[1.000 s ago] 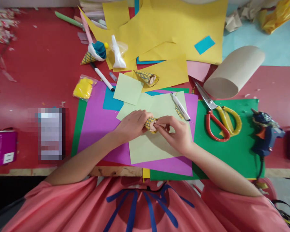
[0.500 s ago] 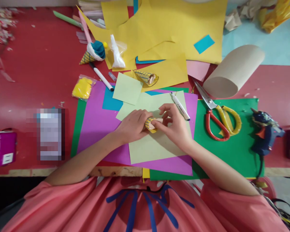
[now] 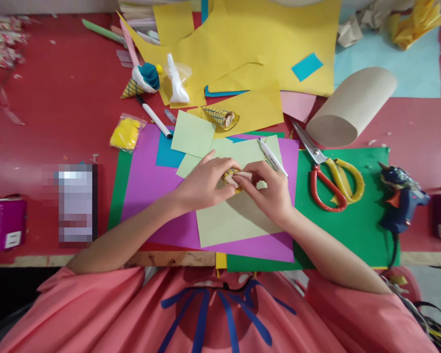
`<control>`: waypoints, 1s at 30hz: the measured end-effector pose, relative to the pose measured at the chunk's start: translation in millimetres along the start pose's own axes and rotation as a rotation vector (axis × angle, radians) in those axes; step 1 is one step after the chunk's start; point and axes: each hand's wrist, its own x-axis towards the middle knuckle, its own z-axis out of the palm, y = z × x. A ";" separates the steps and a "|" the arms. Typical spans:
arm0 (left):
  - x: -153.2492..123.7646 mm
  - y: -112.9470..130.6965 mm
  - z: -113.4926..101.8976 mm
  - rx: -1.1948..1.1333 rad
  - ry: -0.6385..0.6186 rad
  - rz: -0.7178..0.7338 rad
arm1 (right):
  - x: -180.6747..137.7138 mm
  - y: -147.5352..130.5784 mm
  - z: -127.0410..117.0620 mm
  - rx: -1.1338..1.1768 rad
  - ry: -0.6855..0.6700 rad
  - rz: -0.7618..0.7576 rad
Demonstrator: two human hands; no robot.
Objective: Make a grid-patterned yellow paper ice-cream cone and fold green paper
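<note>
My left hand (image 3: 206, 185) is closed around a small yellow paper cone (image 3: 229, 174) with a dark grid drawn on it. My right hand (image 3: 271, 190) pinches a pale wad of paper (image 3: 244, 174) at the cone's mouth, and its fingertips touch the rim. Both hands are over a pale green sheet (image 3: 228, 225). Just above them rests a second gridded cone (image 3: 218, 116) with crumpled paper inside. A white marker (image 3: 272, 156) lies beyond my right hand. Most of the held cone is hidden by my fingers.
On the right are scissors (image 3: 321, 164), a cardboard tube (image 3: 353, 109) and a blue glue gun (image 3: 404, 198). A decorated cone (image 3: 143, 79), a bag of yellow clay (image 3: 127, 133) and a black-and-white marker (image 3: 156, 118) lie on the left. A phone (image 3: 76, 203) sits at far left.
My left hand has turned slightly, its thumb side now lower across the cone. My right fingers have closed in on the wad and the cone's mouth.
</note>
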 end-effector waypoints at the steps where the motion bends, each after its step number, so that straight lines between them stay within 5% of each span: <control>1: 3.3 1.0 -2.5 0.015 -0.020 0.003 | 0.4 1.5 0.0 0.008 0.009 0.001; 11: 12.5 -0.1 -7.7 -0.163 0.046 -0.125 | 6.3 10.3 -6.4 0.411 -0.045 0.116; 22: 13.3 -6.5 -3.1 -0.173 0.072 -0.110 | 4.4 8.5 -1.6 0.158 0.003 -0.113; 30: 11.9 -6.1 -1.4 -0.135 0.048 -0.074 | 4.7 7.7 3.2 0.212 0.057 0.051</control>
